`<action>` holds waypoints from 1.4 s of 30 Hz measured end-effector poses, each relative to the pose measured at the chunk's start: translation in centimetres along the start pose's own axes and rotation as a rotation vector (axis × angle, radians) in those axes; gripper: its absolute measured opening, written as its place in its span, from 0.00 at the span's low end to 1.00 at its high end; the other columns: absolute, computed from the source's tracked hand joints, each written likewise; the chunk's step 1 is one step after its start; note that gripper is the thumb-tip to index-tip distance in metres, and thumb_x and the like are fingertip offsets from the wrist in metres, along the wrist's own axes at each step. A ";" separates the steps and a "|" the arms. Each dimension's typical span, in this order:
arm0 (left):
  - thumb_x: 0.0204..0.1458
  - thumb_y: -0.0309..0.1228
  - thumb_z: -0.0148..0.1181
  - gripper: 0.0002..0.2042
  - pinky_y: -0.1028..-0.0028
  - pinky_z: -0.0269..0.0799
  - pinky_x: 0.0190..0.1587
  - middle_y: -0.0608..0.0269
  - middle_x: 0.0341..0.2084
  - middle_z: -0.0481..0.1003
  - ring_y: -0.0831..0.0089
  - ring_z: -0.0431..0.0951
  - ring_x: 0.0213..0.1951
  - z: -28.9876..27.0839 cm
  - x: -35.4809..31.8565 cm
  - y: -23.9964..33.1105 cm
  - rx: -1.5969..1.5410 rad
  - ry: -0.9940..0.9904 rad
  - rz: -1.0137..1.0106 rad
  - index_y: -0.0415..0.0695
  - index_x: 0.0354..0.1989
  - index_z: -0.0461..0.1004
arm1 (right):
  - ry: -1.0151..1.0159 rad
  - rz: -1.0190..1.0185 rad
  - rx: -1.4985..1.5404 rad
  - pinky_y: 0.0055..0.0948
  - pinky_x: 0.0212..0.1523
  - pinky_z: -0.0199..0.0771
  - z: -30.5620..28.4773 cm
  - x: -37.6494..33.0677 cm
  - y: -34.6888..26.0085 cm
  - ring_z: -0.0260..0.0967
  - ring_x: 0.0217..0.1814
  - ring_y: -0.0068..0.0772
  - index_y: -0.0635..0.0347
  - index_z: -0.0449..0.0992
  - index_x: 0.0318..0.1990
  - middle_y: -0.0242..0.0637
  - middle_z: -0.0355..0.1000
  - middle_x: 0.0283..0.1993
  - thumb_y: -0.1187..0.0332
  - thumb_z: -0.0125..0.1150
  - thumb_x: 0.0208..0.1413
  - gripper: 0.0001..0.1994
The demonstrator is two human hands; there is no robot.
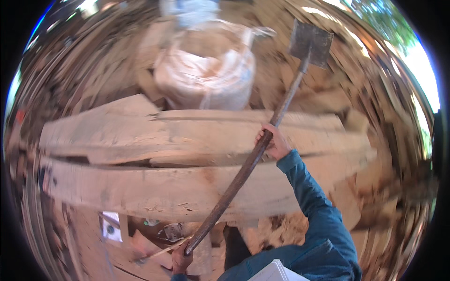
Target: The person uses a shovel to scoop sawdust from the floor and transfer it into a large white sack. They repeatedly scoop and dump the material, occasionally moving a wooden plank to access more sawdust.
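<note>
I hold a long-handled shovel [236, 185] slantwise across my body, with both hands closed round its dark wooden shaft. My right hand [276, 141] grips it about mid-length, the arm reaching forward in a blue-green sleeve. Low in the view, my left hand [181, 258] is wrapped near the shaft's butt end. The flat, squarish metal blade [311, 44] is raised at the far right, and no load shows on it. Beneath the shaft lie two wide, rough-sawn planks [140, 187]. Past them stands a large white woven sack [206, 79], open at the top and filled with brownish material.
Stacked timber [84, 89] crowds both sides, blurred by motion. Another pale bag [192, 11] stands behind the sack. Near my left hand are a thin stick [161, 251], a white printed sheet [111, 225] and scattered wood scraps. Chips and debris [281, 229] lie by my right arm.
</note>
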State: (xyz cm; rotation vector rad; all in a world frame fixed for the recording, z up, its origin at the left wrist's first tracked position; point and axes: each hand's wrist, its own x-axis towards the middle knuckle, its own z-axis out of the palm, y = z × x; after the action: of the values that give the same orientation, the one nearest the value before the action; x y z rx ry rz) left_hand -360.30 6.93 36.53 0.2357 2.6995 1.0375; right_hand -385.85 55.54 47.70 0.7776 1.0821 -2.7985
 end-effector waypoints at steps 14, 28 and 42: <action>0.31 0.25 0.64 0.19 0.57 0.69 0.29 0.59 0.25 0.74 0.55 0.76 0.27 0.6 -0.2 9.0 0.742 -0.124 0.587 0.50 0.38 0.76 | 0.535 -0.306 0.858 0.32 0.27 0.65 -32.8 -35.5 8.0 0.56 0.19 0.26 0.49 0.62 0.25 0.26 0.56 0.17 0.60 0.59 0.55 0.13; 0.28 0.26 0.65 0.17 0.63 0.63 0.26 0.66 0.18 0.68 0.62 0.71 0.23 12.1 -6.8 33.0 1.087 -0.346 0.976 0.54 0.32 0.74 | 1.005 -0.008 1.357 0.34 0.28 0.65 -56.1 -53.2 27.0 0.56 0.19 0.27 0.50 0.60 0.21 0.27 0.57 0.17 0.65 0.51 0.54 0.11; 0.38 0.30 0.65 0.16 0.62 0.72 0.26 0.56 0.19 0.76 0.55 0.78 0.24 4.7 -9.9 31.9 1.055 -0.850 0.181 0.54 0.39 0.75 | 0.944 0.264 1.251 0.40 0.23 0.65 -53.1 -39.2 38.0 0.55 0.18 0.33 0.55 0.60 0.27 0.33 0.56 0.18 0.59 0.48 0.62 0.14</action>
State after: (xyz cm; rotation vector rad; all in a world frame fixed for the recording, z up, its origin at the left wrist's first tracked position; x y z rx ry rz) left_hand -347.43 31.08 56.31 0.8589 2.1264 -0.5002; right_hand -320.28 55.52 8.97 2.1575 -0.9999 -2.5379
